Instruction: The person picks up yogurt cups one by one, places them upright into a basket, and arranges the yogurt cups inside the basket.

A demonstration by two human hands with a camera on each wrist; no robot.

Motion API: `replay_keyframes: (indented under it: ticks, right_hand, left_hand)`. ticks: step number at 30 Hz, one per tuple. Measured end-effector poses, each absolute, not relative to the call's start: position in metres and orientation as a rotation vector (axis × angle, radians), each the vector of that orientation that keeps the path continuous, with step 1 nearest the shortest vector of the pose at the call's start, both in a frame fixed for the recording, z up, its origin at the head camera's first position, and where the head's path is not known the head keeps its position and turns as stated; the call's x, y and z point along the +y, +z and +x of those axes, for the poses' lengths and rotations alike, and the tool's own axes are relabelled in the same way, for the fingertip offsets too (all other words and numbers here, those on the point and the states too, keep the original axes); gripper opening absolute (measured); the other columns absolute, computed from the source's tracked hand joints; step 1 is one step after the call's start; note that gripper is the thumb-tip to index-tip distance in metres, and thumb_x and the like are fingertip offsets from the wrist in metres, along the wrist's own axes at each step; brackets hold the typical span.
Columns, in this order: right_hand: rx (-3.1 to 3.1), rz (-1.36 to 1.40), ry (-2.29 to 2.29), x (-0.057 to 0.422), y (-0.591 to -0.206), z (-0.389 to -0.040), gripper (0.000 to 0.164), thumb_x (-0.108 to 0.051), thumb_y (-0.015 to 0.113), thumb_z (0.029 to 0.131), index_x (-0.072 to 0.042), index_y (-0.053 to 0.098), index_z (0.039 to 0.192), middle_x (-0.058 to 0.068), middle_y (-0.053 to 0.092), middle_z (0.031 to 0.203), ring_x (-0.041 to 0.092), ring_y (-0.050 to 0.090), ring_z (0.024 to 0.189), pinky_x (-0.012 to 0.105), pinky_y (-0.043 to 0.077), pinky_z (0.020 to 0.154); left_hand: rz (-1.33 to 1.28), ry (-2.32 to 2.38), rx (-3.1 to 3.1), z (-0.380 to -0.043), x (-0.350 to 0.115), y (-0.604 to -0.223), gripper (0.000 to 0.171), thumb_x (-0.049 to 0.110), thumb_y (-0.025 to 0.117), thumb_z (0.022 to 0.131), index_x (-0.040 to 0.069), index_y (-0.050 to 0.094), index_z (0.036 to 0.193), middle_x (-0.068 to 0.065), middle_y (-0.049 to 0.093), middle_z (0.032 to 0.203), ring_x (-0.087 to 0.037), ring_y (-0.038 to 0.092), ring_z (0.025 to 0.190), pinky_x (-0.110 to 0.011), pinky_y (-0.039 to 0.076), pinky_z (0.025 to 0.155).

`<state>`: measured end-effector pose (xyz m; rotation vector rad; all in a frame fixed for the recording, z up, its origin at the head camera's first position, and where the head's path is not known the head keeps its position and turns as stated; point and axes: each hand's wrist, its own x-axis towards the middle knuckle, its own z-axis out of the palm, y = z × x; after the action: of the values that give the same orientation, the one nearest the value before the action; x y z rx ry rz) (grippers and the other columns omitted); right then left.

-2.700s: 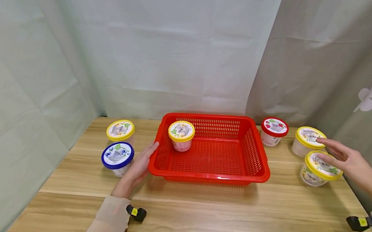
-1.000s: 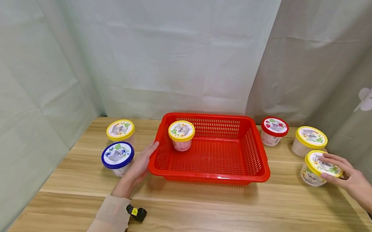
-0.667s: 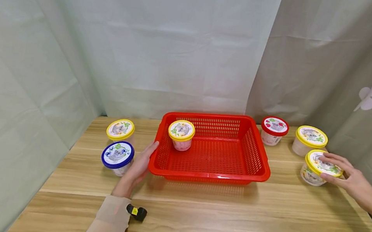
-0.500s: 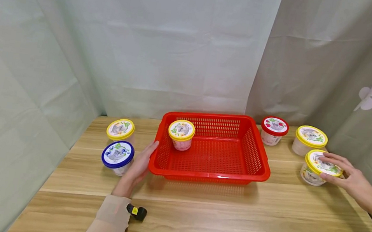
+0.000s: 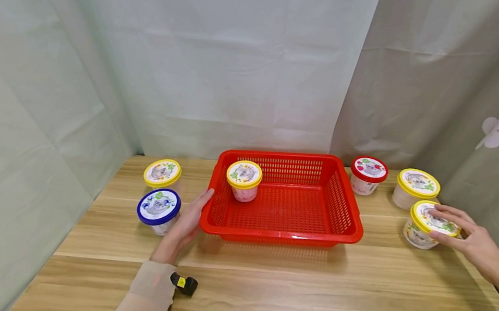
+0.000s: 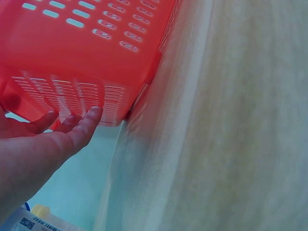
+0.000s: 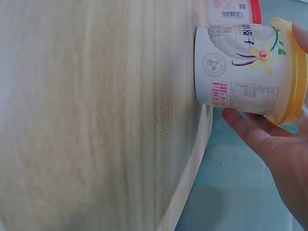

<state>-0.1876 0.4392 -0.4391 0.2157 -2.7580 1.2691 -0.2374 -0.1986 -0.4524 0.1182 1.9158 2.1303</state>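
A yellow-lidded tub point(image 5: 421, 236) printed with a flower stands on the table at the right. My right hand point(image 5: 478, 247) grips it, thumb and fingers on opposite sides; in the right wrist view, fingertips point(image 7: 233, 117) touch its printed wall. At the table's middle sits a red perforated basket point(image 5: 281, 237). My left hand point(image 5: 185, 220) holds its left side near the rim, with fingertips point(image 6: 91, 115) against the slotted wall in the left wrist view. Inside the basket, at its left, is another yellow-lidded tub point(image 5: 244, 181).
Left of the basket stand a blue-lidded tub point(image 5: 159, 207) and, behind it, a yellow-lidded tub point(image 5: 162, 173). A red-lidded tub point(image 5: 368, 175) and another yellow-lidded tub point(image 5: 416, 188) are at the back right. A pale curtain point(image 5: 243, 60) hangs behind the wooden table point(image 5: 283, 296).
My right hand has come down from above the front right yellow-lidded tub and taken hold of it, then stayed still. The left hand and basket have kept their place.
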Motion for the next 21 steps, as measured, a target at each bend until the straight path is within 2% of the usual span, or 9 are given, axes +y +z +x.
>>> replay_keyframes:
  ticks: [1, 9, 14, 15, 18, 19, 21]
  right_hand:
    - [-2.755, 0.212, 1.277, 0.4396, -0.4386, -0.1875, 0.056, -0.022, 0.069, 0.103, -0.014, 0.051, 0.154, -0.019, 0.030, 0.157, -0.015, 0.019, 0.131, 0.074, 0.006, 0.117]
    - [-2.754, 0.196, 1.282, 0.4419, -0.4368, -0.1881, 0.056, -0.024, 0.069, 0.103, -0.016, 0.050, 0.155, -0.016, 0.030, 0.160, -0.013, 0.018, 0.134, 0.073, 0.004, 0.117]
    - [-2.760, 0.174, 1.252, 0.4420, -0.4357, -0.1884, 0.055, -0.025, 0.069, 0.103, -0.016, 0.052, 0.154, -0.018, 0.031, 0.158, -0.014, 0.020, 0.132, 0.063, 0.006, 0.121]
    - [-2.760, 0.179, 1.238, 0.4423, -0.4356, -0.1883, 0.054, -0.024, 0.069, 0.103, -0.016, 0.052, 0.153, -0.017, 0.032, 0.157, -0.014, 0.021, 0.132, 0.055, 0.006, 0.123]
    - [-2.753, 0.205, 1.229, 0.4430, -0.4343, -0.1883, 0.053, -0.022, 0.069, 0.103, -0.014, 0.053, 0.152, -0.016, 0.032, 0.157, -0.014, 0.021, 0.132, 0.055, 0.004, 0.123]
    - [-2.753, 0.212, 1.220, 0.4429, -0.4337, -0.1881, 0.052, -0.022, 0.069, 0.103, -0.014, 0.053, 0.152, -0.017, 0.032, 0.156, -0.015, 0.021, 0.131, 0.050, 0.004, 0.123]
    - [-2.749, 0.224, 1.201, 0.4423, -0.4324, -0.1879, 0.052, -0.021, 0.069, 0.103, -0.014, 0.054, 0.152, -0.018, 0.033, 0.155, -0.015, 0.023, 0.131, 0.035, 0.006, 0.121]
  left_hand:
    - [0.128, 2.132, 1.913, -0.2376, -0.1985, -0.4525, 0.064, 0.047, 0.032, 0.114, 0.013, 0.018, 0.167, -0.019, 0.035, 0.163, -0.038, 0.041, 0.143, -0.034, 0.049, 0.105]
    - [0.133, 2.156, 1.891, -0.2380, -0.1975, -0.4528, 0.063, 0.044, 0.032, 0.114, 0.012, 0.018, 0.167, -0.019, 0.033, 0.164, -0.037, 0.039, 0.144, -0.037, 0.046, 0.110]
    - [0.133, 2.164, 1.882, -0.2379, -0.1974, -0.4529, 0.063, 0.044, 0.032, 0.114, 0.011, 0.018, 0.166, -0.020, 0.032, 0.164, -0.038, 0.039, 0.144, -0.037, 0.047, 0.109]
    - [0.135, 2.164, 1.880, -0.2378, -0.1973, -0.4528, 0.063, 0.044, 0.032, 0.114, 0.011, 0.018, 0.166, -0.020, 0.032, 0.164, -0.038, 0.039, 0.144, -0.036, 0.047, 0.108]
    - [0.133, 2.163, 1.882, -0.2378, -0.1974, -0.4529, 0.063, 0.044, 0.032, 0.114, 0.011, 0.018, 0.166, -0.020, 0.032, 0.164, -0.038, 0.039, 0.144, -0.037, 0.047, 0.108]
    - [0.131, 2.159, 1.887, -0.2379, -0.1976, -0.4531, 0.064, 0.045, 0.032, 0.114, 0.011, 0.018, 0.166, -0.020, 0.033, 0.164, -0.038, 0.040, 0.144, -0.037, 0.047, 0.108]
    - [0.128, 2.156, 1.892, -0.2377, -0.1978, -0.4533, 0.064, 0.045, 0.032, 0.114, 0.012, 0.018, 0.167, -0.020, 0.033, 0.164, -0.038, 0.040, 0.143, -0.036, 0.048, 0.107]
